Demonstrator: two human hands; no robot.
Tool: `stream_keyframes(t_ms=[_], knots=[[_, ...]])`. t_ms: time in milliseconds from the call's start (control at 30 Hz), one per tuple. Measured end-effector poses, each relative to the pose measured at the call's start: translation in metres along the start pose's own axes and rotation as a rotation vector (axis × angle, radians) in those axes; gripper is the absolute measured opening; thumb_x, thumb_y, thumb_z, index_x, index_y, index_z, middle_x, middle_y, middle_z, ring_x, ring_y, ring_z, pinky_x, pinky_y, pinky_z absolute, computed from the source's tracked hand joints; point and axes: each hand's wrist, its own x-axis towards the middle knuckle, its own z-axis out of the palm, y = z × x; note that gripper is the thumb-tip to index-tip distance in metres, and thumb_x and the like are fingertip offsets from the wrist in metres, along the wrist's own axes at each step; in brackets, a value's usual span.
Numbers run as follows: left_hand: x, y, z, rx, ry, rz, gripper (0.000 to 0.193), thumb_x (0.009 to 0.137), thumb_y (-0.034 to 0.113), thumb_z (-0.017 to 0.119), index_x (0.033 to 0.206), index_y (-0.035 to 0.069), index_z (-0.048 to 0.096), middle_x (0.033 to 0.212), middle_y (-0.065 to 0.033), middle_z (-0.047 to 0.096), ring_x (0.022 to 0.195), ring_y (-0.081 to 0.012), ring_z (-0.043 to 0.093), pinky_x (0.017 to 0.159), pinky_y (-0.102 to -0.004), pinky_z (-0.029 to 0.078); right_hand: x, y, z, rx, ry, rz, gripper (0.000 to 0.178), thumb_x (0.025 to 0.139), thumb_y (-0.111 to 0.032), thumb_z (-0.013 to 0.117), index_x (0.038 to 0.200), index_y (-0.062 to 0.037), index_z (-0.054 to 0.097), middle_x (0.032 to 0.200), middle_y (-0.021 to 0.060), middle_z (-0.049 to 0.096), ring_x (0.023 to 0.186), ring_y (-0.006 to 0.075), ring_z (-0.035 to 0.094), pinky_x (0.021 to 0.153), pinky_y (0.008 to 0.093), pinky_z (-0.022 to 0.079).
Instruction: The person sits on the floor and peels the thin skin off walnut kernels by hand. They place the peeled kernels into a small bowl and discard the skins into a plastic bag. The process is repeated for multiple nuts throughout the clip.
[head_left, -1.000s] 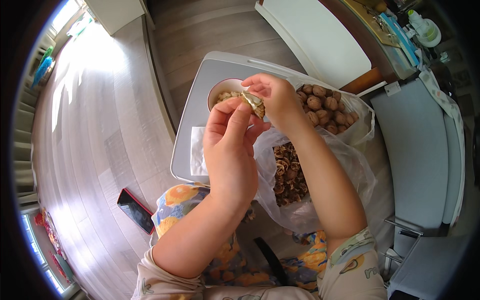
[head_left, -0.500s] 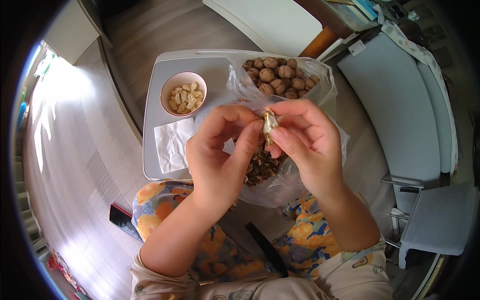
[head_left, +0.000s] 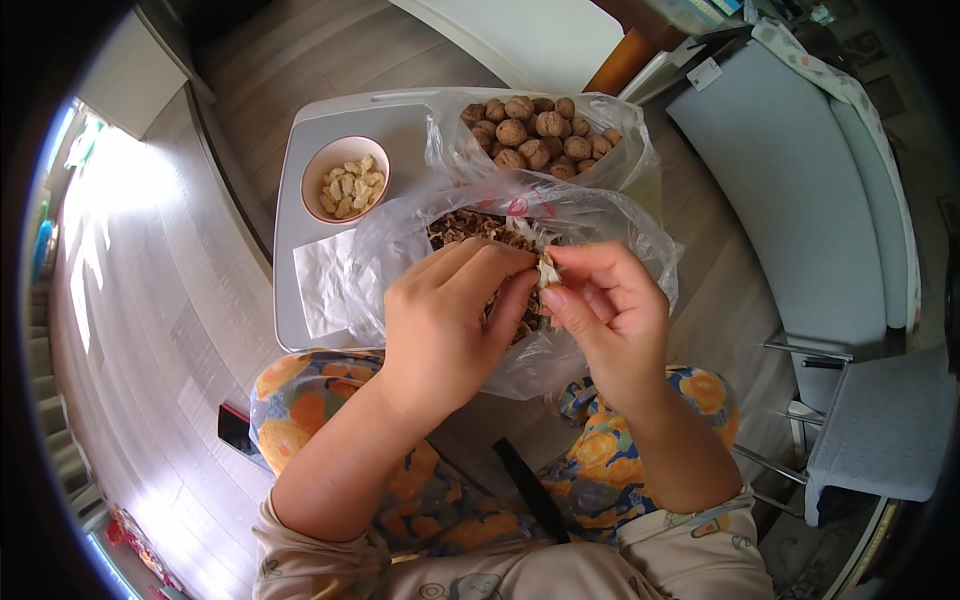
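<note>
A pale, partly peeled walnut kernel is pinched between the thumb and fingers of my right hand. From the other side my left hand closes its thumb and forefinger on the kernel's edge; the exact contact there is too small to make out. Both hands hover over a clear plastic bag spread on the small grey table. Brown walnut shells and skins fill it, partly hidden by my fingers.
A round bowl with peeled kernels stands on the grey table, a crumpled white tissue in front of it. Behind the shell bag lies another bag of whole walnuts. Grey chairs stand right; a phone is at left.
Both hands have lowered slightly, and the left has turned so its back faces up. More of the shell bag shows. The view has shifted a little.
</note>
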Motion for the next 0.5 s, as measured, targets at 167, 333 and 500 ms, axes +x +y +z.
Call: stream_keyframes(t_ms=[167, 333, 500], knots=[[-0.001, 0.001, 0.007, 0.182, -0.045, 0.103, 0.014, 0.061, 0.005, 0.061, 0.068, 0.006, 0.049, 0.063, -0.0059, 0.046, 0.057, -0.0218, 0.051, 0.050, -0.0311, 0.041, -0.003, 0.004, -0.002, -0.036, 0.025, 0.050, 0.023, 0.077, 0.004, 0.056, 0.100, 0.0023, 0.052, 0.082, 0.0033, 0.055, 0.071, 0.0062, 0.051, 0.066, 0.0196, 0.043], [-0.002, 0.001, 0.008, 0.179, -0.079, 0.067, 0.015, 0.060, 0.005, 0.060, 0.067, 0.006, 0.046, 0.064, -0.0059, 0.043, 0.057, -0.0220, 0.050, 0.049, -0.0316, 0.041, 0.000, 0.001, -0.012, 0.204, -0.059, 0.255, 0.021, 0.079, -0.001, 0.055, 0.100, 0.0032, 0.053, 0.081, 0.0035, 0.056, 0.066, 0.0059, 0.050, 0.060, 0.0189, 0.043], [0.004, -0.007, 0.004, 0.106, -0.083, -0.102, 0.012, 0.065, 0.005, 0.060, 0.071, 0.005, 0.049, 0.065, -0.0068, 0.048, 0.056, -0.0244, 0.051, 0.050, -0.0322, 0.041, 0.002, 0.002, -0.025, 0.517, -0.151, 0.378, 0.022, 0.081, -0.005, 0.054, 0.101, 0.0038, 0.054, 0.082, 0.0044, 0.057, 0.064, 0.0074, 0.050, 0.057, 0.0193, 0.042]])
